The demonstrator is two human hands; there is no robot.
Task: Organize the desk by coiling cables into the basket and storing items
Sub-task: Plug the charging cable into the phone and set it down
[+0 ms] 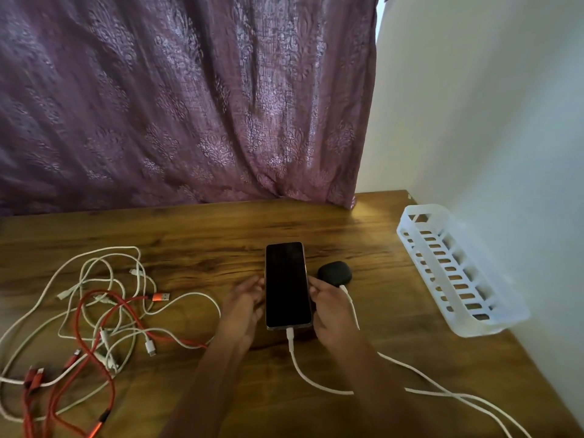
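A black phone (287, 284) lies screen-up in the middle of the wooden desk (202, 229). A white cable (303, 374) is plugged into its near end and trails off to the right. My left hand (245, 306) touches the phone's left edge with loosely curled fingers. My right hand (328, 308) holds its right edge. A black earbud case (335, 272) sits just right of the phone, with a second white cable running from it past my right hand. A tangle of white and red cables (98, 314) lies on the left. The white slotted basket (455, 267) stands at the right, with nothing in it.
A purple patterned curtain (189, 96) hangs behind the desk. A white wall (493, 121) runs along the desk's right edge, right behind the basket. Bare wood shows between the phone and the basket and along the back of the desk.
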